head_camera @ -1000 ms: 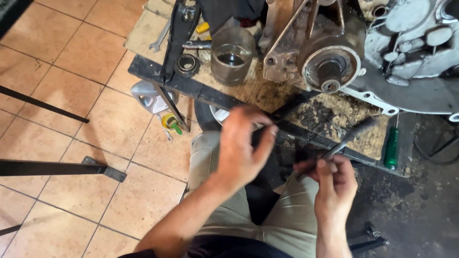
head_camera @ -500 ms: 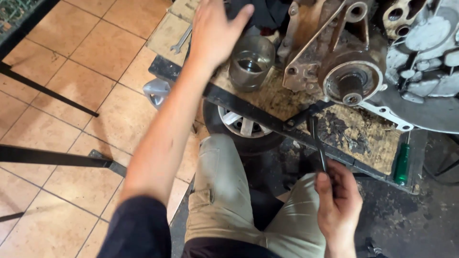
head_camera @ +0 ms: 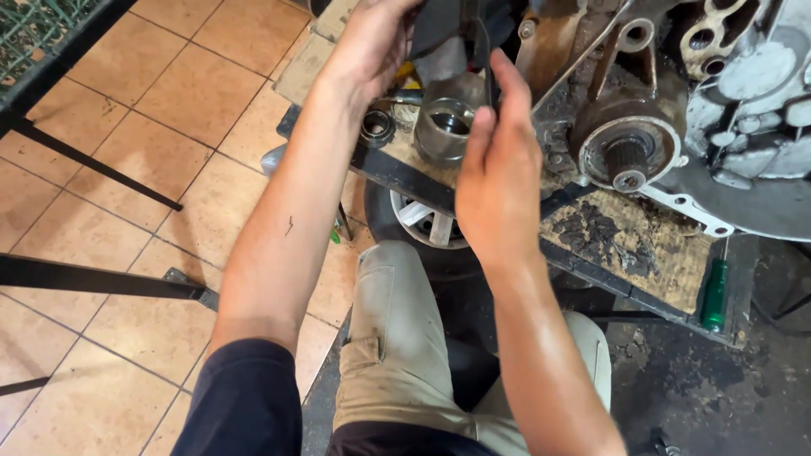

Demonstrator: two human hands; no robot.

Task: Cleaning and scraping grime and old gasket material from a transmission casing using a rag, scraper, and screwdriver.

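Note:
My left hand (head_camera: pixel 372 46) reaches up to the top of the view and grips a dark grey cloth-like piece (head_camera: pixel 435 38). My right hand (head_camera: pixel 498 169) is raised beside it, back toward me, its fingers closed on a thin dark tool (head_camera: pixel 480 46) that points upward. Just below both hands a short metal cylinder sleeve (head_camera: pixel 443 127) stands upright on the cart. A round bearing (head_camera: pixel 378 128) lies to its left. The far ends of the cloth-like piece and the tool run out of view.
A large greasy gearbox housing (head_camera: pixel 743 110) with a splined shaft hub (head_camera: pixel 629 152) fills the right side, resting on a dirty wooden board (head_camera: pixel 625 245) on a low cart with a wheel (head_camera: pixel 422 221). A green-handled screwdriver (head_camera: pixel 715 295) lies at the board's right edge. Black metal bars (head_camera: pixel 93 165) cross the tiled floor at left.
Both hands have risen from my lap to the parts at the top of the cart. The left reached up first, and the right followed with the thin tool.

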